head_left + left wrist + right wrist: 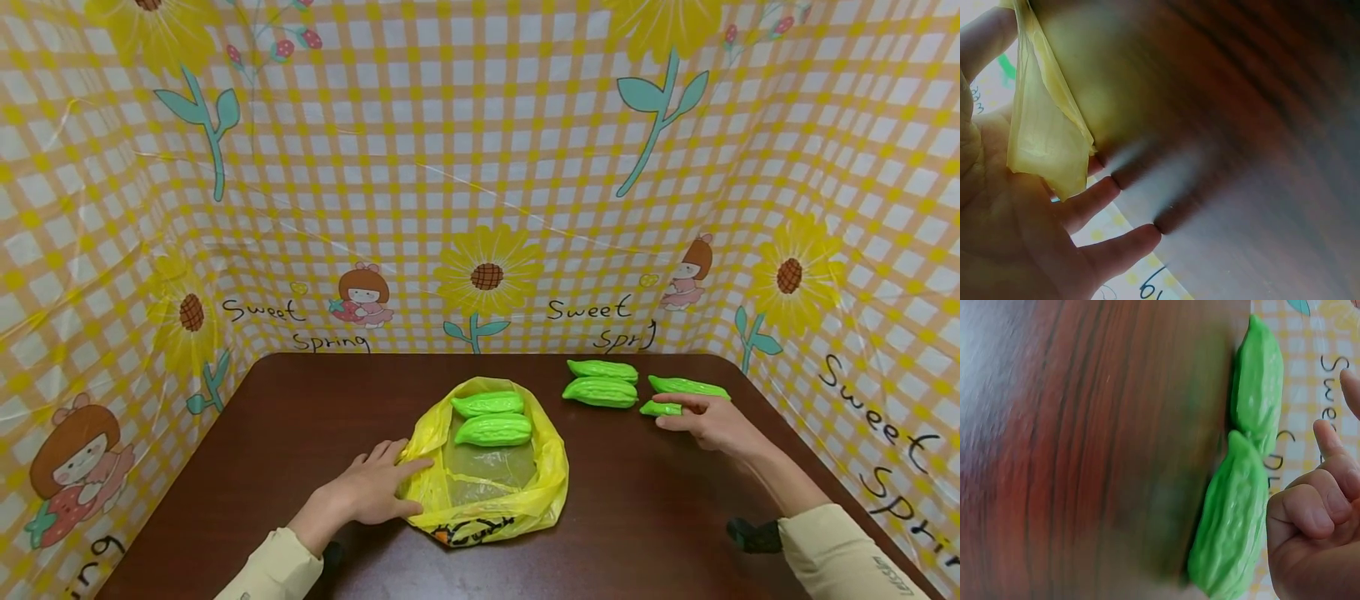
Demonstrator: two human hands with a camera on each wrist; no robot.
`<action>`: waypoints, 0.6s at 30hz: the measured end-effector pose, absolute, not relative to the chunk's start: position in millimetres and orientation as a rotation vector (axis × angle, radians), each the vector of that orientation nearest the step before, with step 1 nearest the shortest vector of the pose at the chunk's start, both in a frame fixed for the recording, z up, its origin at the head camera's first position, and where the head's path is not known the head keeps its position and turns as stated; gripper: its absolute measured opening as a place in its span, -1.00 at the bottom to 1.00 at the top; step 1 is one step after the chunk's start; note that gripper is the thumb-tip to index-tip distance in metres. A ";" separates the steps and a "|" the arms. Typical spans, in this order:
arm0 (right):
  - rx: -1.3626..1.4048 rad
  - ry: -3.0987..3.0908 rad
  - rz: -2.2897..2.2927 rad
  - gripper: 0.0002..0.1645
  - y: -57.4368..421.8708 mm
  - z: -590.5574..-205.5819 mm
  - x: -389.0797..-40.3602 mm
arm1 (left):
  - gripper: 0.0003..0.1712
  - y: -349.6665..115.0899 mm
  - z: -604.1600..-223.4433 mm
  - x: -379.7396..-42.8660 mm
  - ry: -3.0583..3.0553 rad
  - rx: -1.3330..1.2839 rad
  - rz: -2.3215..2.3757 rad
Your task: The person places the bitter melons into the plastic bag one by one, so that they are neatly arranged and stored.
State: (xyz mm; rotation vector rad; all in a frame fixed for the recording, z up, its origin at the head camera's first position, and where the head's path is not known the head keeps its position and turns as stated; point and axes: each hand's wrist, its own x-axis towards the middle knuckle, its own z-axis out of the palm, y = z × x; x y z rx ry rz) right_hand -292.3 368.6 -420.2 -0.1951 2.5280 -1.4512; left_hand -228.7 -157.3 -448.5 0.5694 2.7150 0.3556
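Observation:
A crumpled yellow plastic bag [551,500] lies with its mouth spread wide on the table. Two bright green bitter melons [493,430] rest inside it. My left hand [367,487] touches the bag's left side, fingers spread; in the left wrist view a fold of plastic [1050,131] lies against the palm and fingers. My right hand [712,423] hovers at the near right bitter melon [658,408], partly covering it, with thumb and index extended. In the right wrist view the other fingers [1313,509] curl loosely, with no melon between them. Another bitter melon [686,386] lies just behind.
Two more bitter melons [600,392] lie side by side between the bag and my right hand. The dark brown table [300,417] has a checked cloth [420,192] hanging behind it and along both sides.

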 end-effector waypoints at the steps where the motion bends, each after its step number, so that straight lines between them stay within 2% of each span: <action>1: -0.189 2.535 -1.452 -0.19 371.0 -421.1 -292.4 | -0.23 -157.5 -448.6 -228.5 2.712 0.568 0.360; 18: -0.096 2.565 -1.435 -0.24 413.0 -426.2 -292.2 | -0.21 -159.4 -449.3 -227.7 2.694 0.561 0.413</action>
